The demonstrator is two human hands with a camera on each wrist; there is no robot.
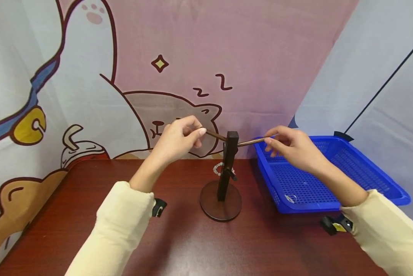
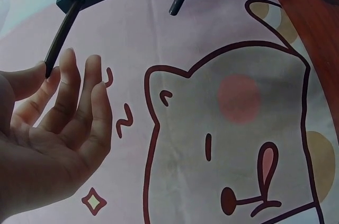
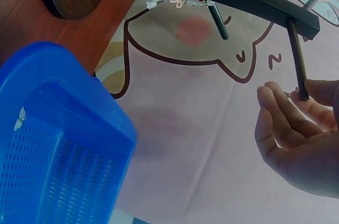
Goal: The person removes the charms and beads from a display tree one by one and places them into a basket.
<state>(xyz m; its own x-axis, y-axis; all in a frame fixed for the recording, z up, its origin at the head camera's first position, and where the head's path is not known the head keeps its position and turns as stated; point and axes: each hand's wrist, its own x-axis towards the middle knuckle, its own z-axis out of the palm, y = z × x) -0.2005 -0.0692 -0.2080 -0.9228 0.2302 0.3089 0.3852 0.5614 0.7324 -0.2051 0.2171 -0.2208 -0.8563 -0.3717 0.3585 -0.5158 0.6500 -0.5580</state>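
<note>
A dark wooden jewelry stand [image 1: 228, 165] rises upright from a round base [image 1: 220, 210] on the table. Thin rods stick out on both sides near its top. My left hand [image 1: 179, 138] pinches the tip of the left rod [image 1: 215, 134] between thumb and index finger. On the other side, thumb and fingertips of my right hand [image 1: 294, 147] pinch the end of the right rod [image 3: 297, 60]. The remaining fingers of each hand are loosely bent. From a lower peg [image 3: 218, 23] hangs a beaded bracelet [image 1: 217, 168] with pale beads, and a pink bow charm [image 3: 180, 0] shows beside it.
A blue perforated plastic basket [image 1: 279, 199] stands right of the stand, with a small pale beaded piece [image 1: 290, 198] near its front left corner. Behind the reddish-brown table [image 1: 189, 245] hangs a cartoon-printed cloth [image 1: 261, 50].
</note>
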